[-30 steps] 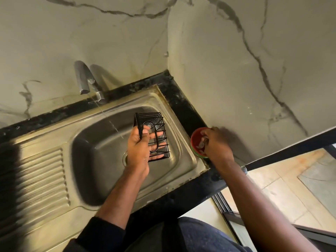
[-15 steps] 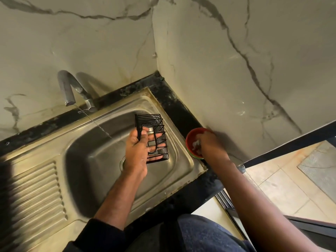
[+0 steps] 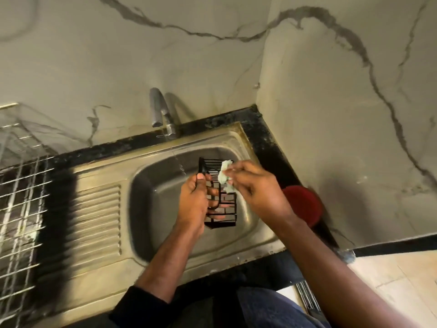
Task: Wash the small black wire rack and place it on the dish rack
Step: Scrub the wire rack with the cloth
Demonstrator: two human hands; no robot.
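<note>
The small black wire rack (image 3: 224,209) hangs over the steel sink basin (image 3: 156,209), gripped along its left edge by my left hand (image 3: 196,204). My right hand (image 3: 257,188) pinches a pale soapy scrubber (image 3: 225,176) and presses it against the rack's upper right part. A thin stream of water falls from the tap (image 3: 158,110) just left of the rack's top. The dish rack (image 3: 16,185), made of pale metal wire, stands at the far left on the counter.
A red bowl (image 3: 305,204) sits on the black counter (image 3: 264,131) right of the sink, against the marble wall. The ribbed drainboard (image 3: 97,223) lies between basin and dish rack. Tiled floor shows at lower right.
My right hand left the red bowl and came over the sink with the scrubber, now touching the rack. The view swung left, bringing the dish rack into sight.
</note>
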